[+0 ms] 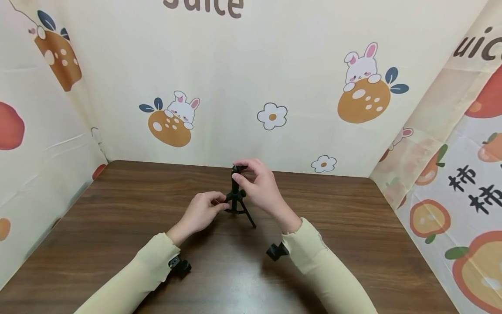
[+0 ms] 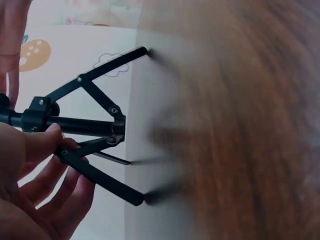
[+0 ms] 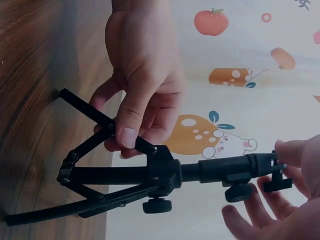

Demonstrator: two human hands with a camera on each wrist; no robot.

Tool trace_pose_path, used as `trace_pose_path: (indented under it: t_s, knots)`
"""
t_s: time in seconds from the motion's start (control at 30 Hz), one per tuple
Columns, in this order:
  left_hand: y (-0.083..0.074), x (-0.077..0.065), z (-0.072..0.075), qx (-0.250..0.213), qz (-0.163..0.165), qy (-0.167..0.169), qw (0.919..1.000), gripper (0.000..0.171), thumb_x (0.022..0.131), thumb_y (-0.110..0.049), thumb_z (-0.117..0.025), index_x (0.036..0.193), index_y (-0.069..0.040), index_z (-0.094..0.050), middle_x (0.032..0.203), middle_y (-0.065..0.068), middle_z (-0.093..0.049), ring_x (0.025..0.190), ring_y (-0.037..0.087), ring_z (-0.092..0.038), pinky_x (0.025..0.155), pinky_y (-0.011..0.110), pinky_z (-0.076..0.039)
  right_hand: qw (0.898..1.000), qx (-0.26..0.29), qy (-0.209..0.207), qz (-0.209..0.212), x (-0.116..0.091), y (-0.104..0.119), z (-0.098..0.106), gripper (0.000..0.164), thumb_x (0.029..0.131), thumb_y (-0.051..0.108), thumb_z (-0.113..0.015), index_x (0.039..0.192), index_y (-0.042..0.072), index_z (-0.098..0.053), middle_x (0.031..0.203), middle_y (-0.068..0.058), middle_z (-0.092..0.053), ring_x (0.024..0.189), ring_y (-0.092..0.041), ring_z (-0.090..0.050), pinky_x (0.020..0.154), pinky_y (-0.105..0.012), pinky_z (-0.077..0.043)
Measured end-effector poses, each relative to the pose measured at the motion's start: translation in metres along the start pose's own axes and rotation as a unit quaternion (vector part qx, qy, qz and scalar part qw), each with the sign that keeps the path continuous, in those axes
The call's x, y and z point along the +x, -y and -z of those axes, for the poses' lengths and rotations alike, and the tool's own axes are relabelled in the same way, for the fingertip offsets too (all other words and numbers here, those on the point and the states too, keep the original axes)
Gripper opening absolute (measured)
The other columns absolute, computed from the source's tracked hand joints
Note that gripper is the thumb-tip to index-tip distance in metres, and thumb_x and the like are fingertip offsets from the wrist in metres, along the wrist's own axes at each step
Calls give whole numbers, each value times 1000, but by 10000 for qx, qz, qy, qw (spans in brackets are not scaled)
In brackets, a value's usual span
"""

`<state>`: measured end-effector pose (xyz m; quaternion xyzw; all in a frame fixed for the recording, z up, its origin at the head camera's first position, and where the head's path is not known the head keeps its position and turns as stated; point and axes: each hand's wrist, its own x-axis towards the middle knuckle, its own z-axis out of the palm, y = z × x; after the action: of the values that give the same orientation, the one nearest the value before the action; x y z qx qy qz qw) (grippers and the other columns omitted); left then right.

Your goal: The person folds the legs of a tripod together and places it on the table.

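Both forearms [image 1: 131, 277] are extended forward; the left grip [image 1: 201, 211] is pinched low, the right grip [image 1: 262, 185] pinched higher up.

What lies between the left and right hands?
Part of the tripod: in the right wrist view, its collar and post span from the left hand, pinching a leg, to the right hand at the top.

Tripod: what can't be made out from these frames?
- Left wrist: top of the tripod, cut off by the left edge; table grain, blurred.
- Head: foot of the leg held by the left hand, hidden behind that hand.
- Right wrist: rest of the right hand, cut off by the right edge.
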<state>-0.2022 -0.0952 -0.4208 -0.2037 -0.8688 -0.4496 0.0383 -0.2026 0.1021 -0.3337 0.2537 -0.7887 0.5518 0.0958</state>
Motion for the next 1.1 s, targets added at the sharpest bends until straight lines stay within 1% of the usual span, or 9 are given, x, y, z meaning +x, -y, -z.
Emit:
trace_pose_path:
  t_s: [0.13,0.27,0.33,0.43,0.57,0.73,0.93,1.03,1.1]
  knots:
    - [-1,0,0,-15,-57,-57,10000,4,92,-10,-72,94,-7,-74,88,-5,-71,78,12,-64,70,36,-51,9999,-113,38,-107,1,-2,-1,25,96,8,-66,121,11,-65,116,-4,-59,107,-17,-63,84,-32,-55]
    - [-3,0,-1,-27,-147,-50,9999,3,93,-10,-71,92,-8,-71,89,-3,-69,80,13,-63,72,38,-52,9995,-203,110,-194,1,-1,-3,23,98,8,-62,121,12,-61,118,-4,-60,104,-19,-65,78,-35,-56]
    - [-4,0,-2,-68,-153,-70,9998,3,93,-9,-71,90,-8,-69,90,-2,-67,81,14,-63,74,38,-53,9994,-211,198,-208,1,-1,-3,21,100,7,-59,121,12,-58,118,-5,-58,103,-20,-64,79,-38,-56]
    - [-5,-1,-2,-151,-106,-105,9998,4,93,-8,-70,90,-8,-68,91,-2,-64,84,14,-63,75,38,-53,9989,-259,327,-198,2,-1,-5,21,101,7,-56,121,12,-54,118,-6,-55,103,-20,-63,80,-39,-56]
    - [-6,-1,-2,-166,-108,-84,9998,5,94,-9,-70,90,-6,-67,92,-1,-61,88,16,-61,78,39,-52,9987,-254,393,-200,2,0,-5,20,102,7,-55,121,13,-53,119,-6,-53,104,-21,-62,80,-42,-56]
    - [-10,-1,-3,-123,-90,-1,9999,7,93,-6,-69,89,-10,-65,92,-1,-58,92,17,-59,81,39,-49,9988,-201,413,-162,2,-1,-6,20,102,6,-53,121,13,-51,119,-8,-53,104,-24,-61,78,-50,-55]
    - [-10,0,-5,-239,-70,-24,9997,6,94,-7,-69,90,-10,-65,96,0,-58,97,19,-58,85,40,-45,9987,-302,400,-62,1,1,-5,20,102,4,-53,120,12,-51,117,-7,-53,101,-22,-61,79,-42,-55]
    - [-9,1,-6,-392,-66,-1,9992,7,93,-6,-68,89,-10,-65,100,2,-57,102,21,-57,88,41,-44,9987,-318,390,-65,1,1,-5,20,102,4,-54,120,11,-51,116,-7,-53,100,-21,-61,79,-37,-55]
    - [-9,1,-7,-530,-44,-5,9986,8,94,-4,-67,88,-10,-65,102,4,-56,104,22,-56,90,42,-43,9988,-293,382,-65,0,2,-5,20,102,3,-54,120,11,-51,116,-7,-53,101,-21,-61,80,-37,-55]
